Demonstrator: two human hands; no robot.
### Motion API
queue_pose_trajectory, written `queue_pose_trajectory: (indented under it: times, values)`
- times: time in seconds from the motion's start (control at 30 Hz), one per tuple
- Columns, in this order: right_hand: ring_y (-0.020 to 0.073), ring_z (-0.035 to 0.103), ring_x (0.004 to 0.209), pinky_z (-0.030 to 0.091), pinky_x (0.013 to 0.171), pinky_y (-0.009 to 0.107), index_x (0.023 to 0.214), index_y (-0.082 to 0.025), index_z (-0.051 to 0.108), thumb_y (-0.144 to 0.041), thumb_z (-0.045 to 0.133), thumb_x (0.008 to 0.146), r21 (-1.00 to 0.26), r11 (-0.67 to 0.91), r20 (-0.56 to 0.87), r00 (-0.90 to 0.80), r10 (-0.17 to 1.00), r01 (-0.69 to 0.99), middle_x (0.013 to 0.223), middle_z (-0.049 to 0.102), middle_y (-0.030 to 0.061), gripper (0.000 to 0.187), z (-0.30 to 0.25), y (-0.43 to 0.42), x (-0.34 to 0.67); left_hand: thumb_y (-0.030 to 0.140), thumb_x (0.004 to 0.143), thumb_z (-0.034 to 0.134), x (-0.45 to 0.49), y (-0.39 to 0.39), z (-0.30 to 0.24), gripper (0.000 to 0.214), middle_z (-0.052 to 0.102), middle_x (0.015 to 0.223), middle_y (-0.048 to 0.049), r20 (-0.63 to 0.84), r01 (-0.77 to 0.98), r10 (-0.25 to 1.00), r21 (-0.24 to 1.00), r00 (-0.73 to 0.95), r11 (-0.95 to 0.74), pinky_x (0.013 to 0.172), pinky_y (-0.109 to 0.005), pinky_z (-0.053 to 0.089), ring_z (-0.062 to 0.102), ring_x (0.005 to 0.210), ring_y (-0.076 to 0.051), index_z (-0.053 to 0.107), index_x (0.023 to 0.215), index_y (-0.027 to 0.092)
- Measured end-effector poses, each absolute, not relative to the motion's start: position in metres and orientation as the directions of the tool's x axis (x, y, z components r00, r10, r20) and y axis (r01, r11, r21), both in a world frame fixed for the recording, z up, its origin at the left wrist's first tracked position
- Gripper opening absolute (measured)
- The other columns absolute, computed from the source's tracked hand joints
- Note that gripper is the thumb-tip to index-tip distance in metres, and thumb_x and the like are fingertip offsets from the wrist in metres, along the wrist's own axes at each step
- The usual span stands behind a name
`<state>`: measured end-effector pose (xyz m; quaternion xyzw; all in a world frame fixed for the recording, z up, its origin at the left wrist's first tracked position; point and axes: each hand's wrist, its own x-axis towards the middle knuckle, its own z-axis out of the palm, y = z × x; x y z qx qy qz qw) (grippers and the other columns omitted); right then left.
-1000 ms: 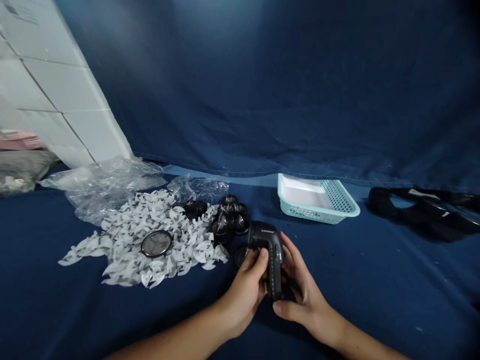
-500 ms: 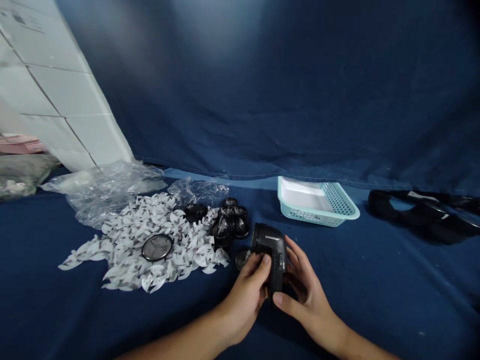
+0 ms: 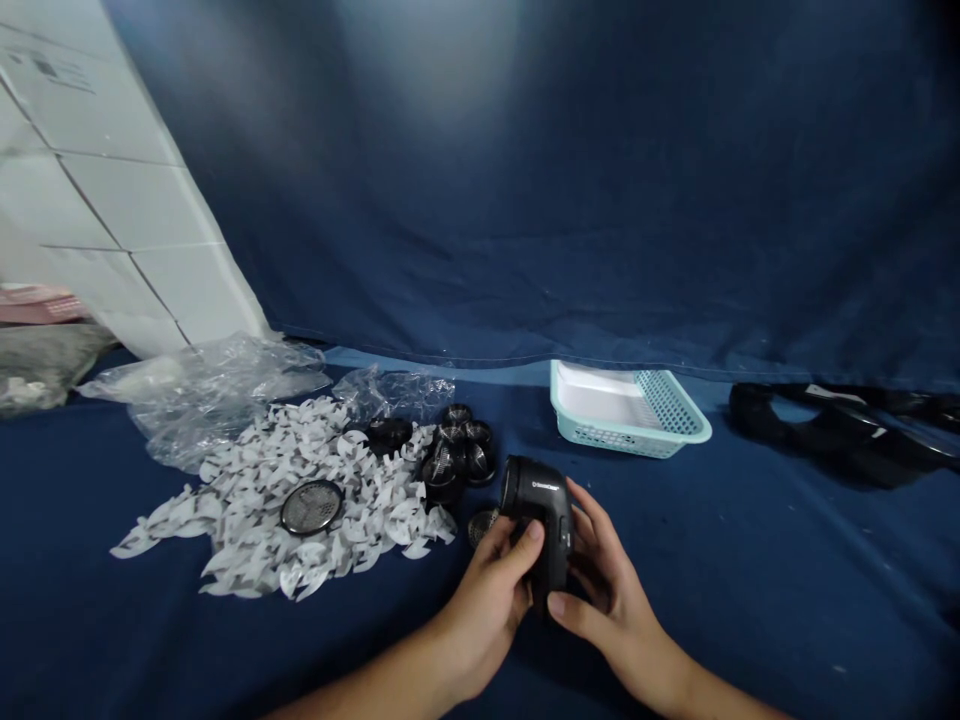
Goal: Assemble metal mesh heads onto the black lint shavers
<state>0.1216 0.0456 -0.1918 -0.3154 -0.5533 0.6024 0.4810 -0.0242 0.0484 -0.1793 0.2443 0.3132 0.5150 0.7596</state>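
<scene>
A black fabric shaver (image 3: 541, 497) with small white lettering is held upright between both hands, its round head tipped to the left. My left hand (image 3: 491, 600) grips it from the left, thumb on the near side below the head. My right hand (image 3: 607, 590) wraps the handle from the right, thumb near the bottom and fingers behind, partly hidden. Just left of the shaver a round black mesh cover (image 3: 481, 524) lies on the cloth, partly covered by my left hand. Beyond it several black mesh caps (image 3: 457, 455) sit in a cluster.
A heap of white curved pieces (image 3: 322, 440) spreads at left, with a round mesh disc (image 3: 311, 507) on top. Clear plastic bags (image 3: 225, 390) lie behind it. A light-blue basket (image 3: 630, 438) holding white sheets stands at back right; black glossy items (image 3: 832, 430) lie farther right.
The view has shifted slightly, so the things on the cloth appear a little lower and to the left. Both hands keep their hold on the fabric shaver.
</scene>
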Motion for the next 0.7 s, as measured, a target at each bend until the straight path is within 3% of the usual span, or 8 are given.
queue_pose_trajectory:
  times: [0.47, 0.7]
  values:
    - [0.0308, 0.038, 0.137, 0.042, 0.105, 0.049, 0.143, -0.044, 0.027, -0.03, 0.074, 0.08, -0.97, 0.103, 0.168, -0.3, 0.939, -0.218, 0.151, 0.038, 0.0029, 0.081, -0.192, 0.0462, 0.1189, 0.033, 0.089, 0.065, -0.0241, 0.0477, -0.1808, 0.017, 0.07, 0.1, -0.0061, -0.223, -0.659, 0.924, 0.65, 0.311, 0.379, 0.086, -0.03, 0.044, 0.063, 0.096, -0.019, 0.067, 0.097, 0.019]
    - [0.0316, 0.038, 0.137, 0.043, 0.105, 0.049, 0.144, -0.043, 0.026, -0.03, 0.075, 0.079, -0.969, 0.106, 0.173, -0.306, 0.936, -0.223, 0.151, 0.039, 0.004, 0.082, -0.1904, 0.0466, 0.1189, 0.033, 0.09, 0.063, -0.0242, 0.0497, -0.1814, 0.018, 0.07, 0.098, -0.0076, -0.217, -0.654, 0.922, 0.653, 0.322, 0.382, 0.085, -0.031, 0.045, 0.064, 0.098, -0.02, 0.067, 0.099, 0.018]
